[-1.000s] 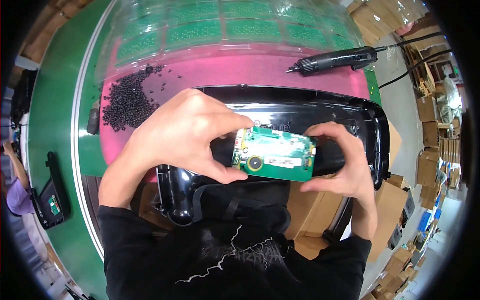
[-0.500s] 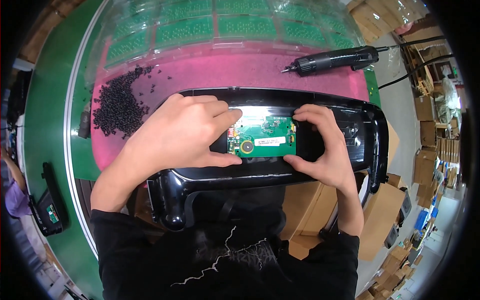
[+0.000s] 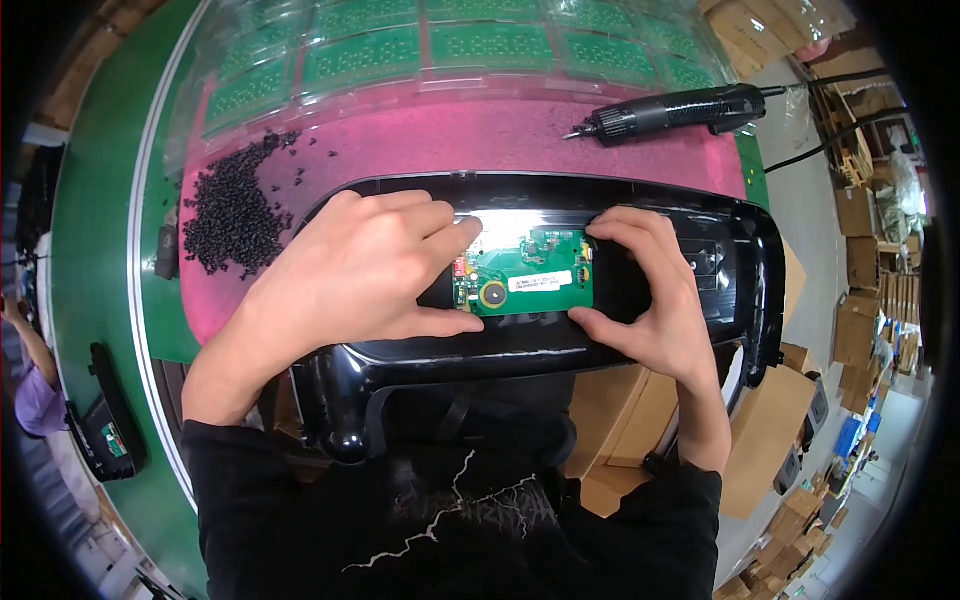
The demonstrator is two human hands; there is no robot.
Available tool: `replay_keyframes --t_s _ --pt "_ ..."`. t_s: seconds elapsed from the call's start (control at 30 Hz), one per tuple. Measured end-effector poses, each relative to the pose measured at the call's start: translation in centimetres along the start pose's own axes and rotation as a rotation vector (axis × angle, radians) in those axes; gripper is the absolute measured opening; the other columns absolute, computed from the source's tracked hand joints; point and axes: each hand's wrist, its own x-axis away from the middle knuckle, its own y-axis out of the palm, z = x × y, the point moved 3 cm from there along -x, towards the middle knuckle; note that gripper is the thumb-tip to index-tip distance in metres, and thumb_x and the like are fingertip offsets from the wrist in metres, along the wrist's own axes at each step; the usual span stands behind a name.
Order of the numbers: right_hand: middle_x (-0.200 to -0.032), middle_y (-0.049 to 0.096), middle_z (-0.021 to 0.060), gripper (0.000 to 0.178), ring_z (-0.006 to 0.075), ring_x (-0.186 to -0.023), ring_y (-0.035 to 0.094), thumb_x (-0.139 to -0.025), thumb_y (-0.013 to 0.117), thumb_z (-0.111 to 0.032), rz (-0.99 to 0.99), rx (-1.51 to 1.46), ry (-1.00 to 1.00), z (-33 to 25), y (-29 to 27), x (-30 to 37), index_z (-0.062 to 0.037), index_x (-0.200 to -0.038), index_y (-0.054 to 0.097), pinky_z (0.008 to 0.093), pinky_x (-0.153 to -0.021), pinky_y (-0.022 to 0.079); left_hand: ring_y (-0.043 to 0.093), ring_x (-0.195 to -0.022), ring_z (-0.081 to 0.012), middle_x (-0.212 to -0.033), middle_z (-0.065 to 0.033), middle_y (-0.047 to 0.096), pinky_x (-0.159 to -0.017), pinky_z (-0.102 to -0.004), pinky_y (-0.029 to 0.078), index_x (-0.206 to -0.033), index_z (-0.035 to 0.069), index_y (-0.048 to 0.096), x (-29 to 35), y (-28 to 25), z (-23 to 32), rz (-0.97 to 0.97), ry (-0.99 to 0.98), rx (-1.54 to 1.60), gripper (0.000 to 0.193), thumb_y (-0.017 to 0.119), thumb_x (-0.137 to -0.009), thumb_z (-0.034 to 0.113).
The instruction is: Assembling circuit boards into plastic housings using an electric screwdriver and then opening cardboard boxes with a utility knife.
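A green circuit board [image 3: 545, 300] with a white label and a round buzzer-like part lies over the middle of a long black glossy plastic housing [image 3: 470, 368]. My left hand [image 3: 385, 265] grips the board's left end, thumb at the lower corner and a finger at the upper one. At the opposite end, my right hand [image 3: 645, 290] pinches the board by its upper and lower right corners. Both hands rest over the housing. My left palm and fingers cover part of the housing's left side.
On the pink mat [image 3: 400, 135] lie a heap of small black screws [image 3: 230, 215] and a black electric screwdriver [image 3: 680, 112] with a cable. Clear trays of green boards [image 3: 490, 45] stand behind. Cardboard boxes [image 3: 760, 435] sit at right; another black housing [image 3: 105, 430] is at left.
Both hands keep the same hold on the circuit board. The whole view has shifted slightly; the board's place over the housing looks unchanged.
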Motion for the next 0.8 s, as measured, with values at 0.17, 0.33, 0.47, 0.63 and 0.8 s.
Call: replay_keyframes --t_s 0.17,0.33,0.47,0.63,0.8 --pt "-0.113 0.053 0.0133 0.058 0.0319 -0.102 0.051 -0.057 0.078 -0.006 0.027 -0.024 -0.002 -0.2 0.9 -0.1 -0.003 -0.11 0.055 0.0382 -0.089 0.043 0.058 -0.067 -0.0229 -0.073 -0.0076 0.056 -0.053 -0.0316 0.046 -0.101 -0.001 0.063 0.6 0.6 -0.6 0.017 0.013 -0.019 0.06 0.079 -0.058 0.037" --pt "-0.113 0.053 0.0133 0.059 0.0317 -0.104 0.05 -0.057 0.077 -0.006 0.031 0.003 -0.016 0.0 1.9 -0.4 -0.0028 -0.111 0.054 0.038 -0.089 0.043 0.058 -0.068 -0.0226 -0.073 -0.007 0.056 -0.053 -0.0318 0.046 -0.1 -0.001 0.063 1.1 1.0 -1.3 -0.012 0.011 -0.041 0.058 0.078 -0.059 0.038" --pt "-0.113 0.053 0.0139 0.058 0.032 -0.104 0.05 -0.057 0.077 -0.006 0.041 0.016 -0.017 0.0 2.5 -0.6 -0.0022 -0.11 0.054 0.0381 -0.09 0.042 0.059 -0.071 -0.0216 -0.076 -0.0067 0.057 -0.055 -0.0311 0.047 -0.1 -0.001 0.063 1.5 1.5 -1.7 -0.037 0.009 -0.11 0.058 0.077 -0.061 0.04" --pt "-0.112 0.052 0.0139 0.059 0.0317 -0.104 0.051 -0.055 0.077 -0.006 0.06 0.062 -0.03 0.0 2.9 -0.5 -0.002 -0.11 0.054 0.0378 -0.09 0.042 0.061 -0.079 -0.0188 -0.081 -0.0059 0.06 -0.058 -0.0291 0.05 -0.102 -0.004 0.061 1.6 2.1 -1.8 -0.084 0.054 -0.137 0.059 0.071 -0.068 0.044" --pt "-0.118 0.05 0.0139 0.07 0.0303 -0.106 0.05 -0.054 0.078 -0.006 0.006 0.121 0.001 -0.6 3.0 -0.8 -0.002 -0.118 0.05 0.0371 -0.092 0.04 0.061 -0.078 -0.02 -0.082 -0.0071 0.06 -0.057 -0.0302 0.05 -0.095 -0.003 0.06 2.0 2.3 -2.2 -0.053 0.035 -0.119 0.051 0.07 -0.071 0.041"
